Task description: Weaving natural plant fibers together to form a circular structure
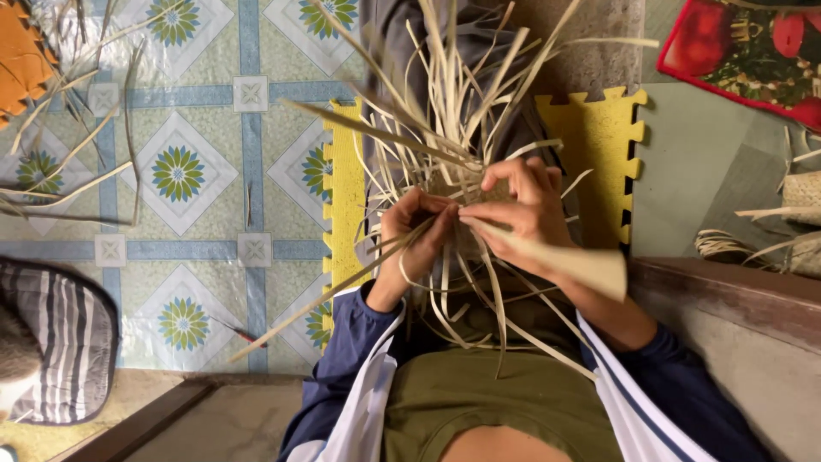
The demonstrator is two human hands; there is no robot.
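Note:
A half-woven piece of pale straw strips (445, 128) sits between my hands, with many loose ends fanning away from me and more hanging toward my lap. My left hand (416, 231) pinches a few strips near the middle of the weave. My right hand (523, 210) grips a wide flat strip (581, 261) and presses on the woven part. The fingers of both hands meet at the centre. The woven core is mostly hidden behind my hands.
A yellow foam puzzle mat (599, 145) lies under my legs on patterned tiled floor (180, 171). Loose strips (77, 162) lie at the left. A striped cushion (64, 342) is lower left, a red patterned cloth (753, 51) upper right, a woven item (800, 205) far right.

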